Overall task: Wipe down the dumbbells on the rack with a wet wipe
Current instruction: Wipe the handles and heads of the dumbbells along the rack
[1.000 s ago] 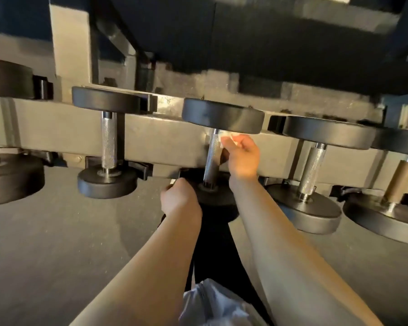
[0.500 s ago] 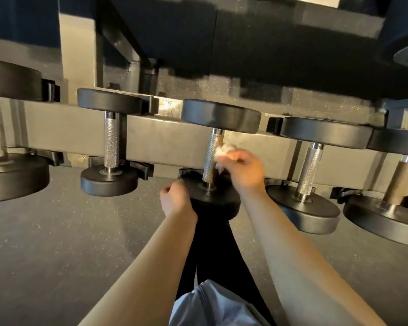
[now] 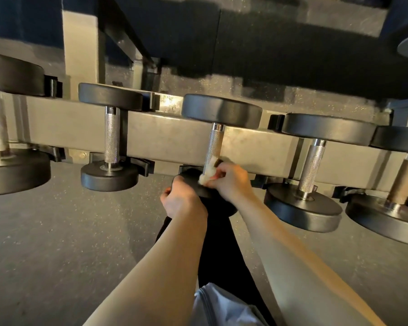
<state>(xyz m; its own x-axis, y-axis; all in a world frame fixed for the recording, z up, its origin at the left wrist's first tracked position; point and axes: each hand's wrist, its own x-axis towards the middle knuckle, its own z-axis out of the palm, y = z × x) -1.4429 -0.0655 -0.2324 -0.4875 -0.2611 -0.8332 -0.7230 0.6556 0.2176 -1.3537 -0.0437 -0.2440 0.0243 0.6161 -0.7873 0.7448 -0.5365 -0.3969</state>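
Note:
Several black dumbbells with knurled steel handles sit across a grey steel rack (image 3: 170, 137). My right hand (image 3: 231, 184) pinches a crumpled white wet wipe (image 3: 209, 170) against the lower end of the middle dumbbell's handle (image 3: 213, 147). My left hand (image 3: 181, 201) grips the rim of that dumbbell's near black head (image 3: 219, 205), which is mostly hidden by both hands. Its far head (image 3: 222, 110) rests on the rack's back rail.
A smaller dumbbell (image 3: 111, 137) sits to the left and a larger one (image 3: 311, 170) to the right, with more at both frame edges. Speckled grey rubber floor (image 3: 57, 243) lies below. My black-clad leg (image 3: 222, 255) stands under the middle dumbbell.
My right hand has slid the wipe down the middle dumbbell's handle, from near the far head to the near head. My left hand stays on the near head.

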